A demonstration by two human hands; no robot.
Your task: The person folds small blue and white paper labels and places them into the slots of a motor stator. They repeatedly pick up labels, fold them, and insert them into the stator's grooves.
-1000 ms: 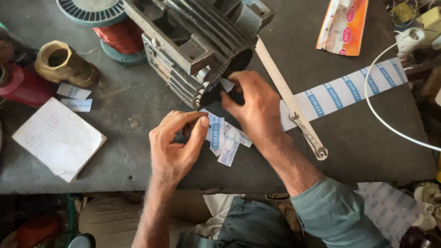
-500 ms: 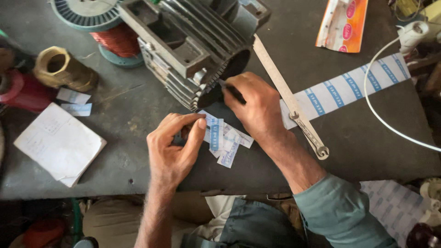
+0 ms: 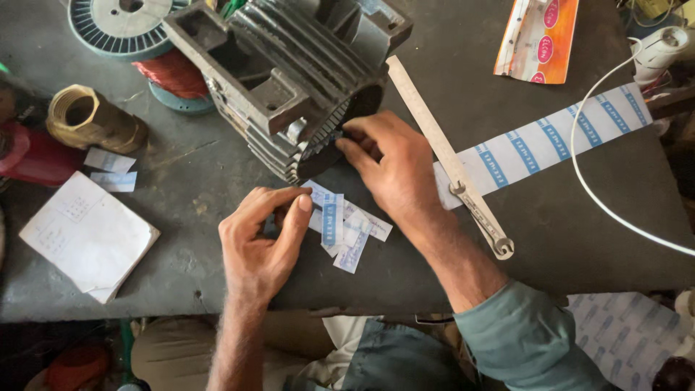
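The right hand [image 3: 394, 163] pinches something small at the motor housing's [image 3: 289, 80] slotted rim; the left hand [image 3: 264, 239] grips paper slips [image 3: 347, 228] on the counter [image 3: 181, 181].

The right hand [image 3: 394, 170] has changed its hold at the open mouth of the grey motor housing [image 3: 289, 80]: a second ago it lay cupped over the toothed rim, half a second ago its forefinger pointed into the slots, and now the fingertips pinch together right at the rim. The left hand [image 3: 264, 242] has curled tighter, its thumb and forefinger closed beside the small pile of cut paper slips [image 3: 346, 228], touching the nearest one.
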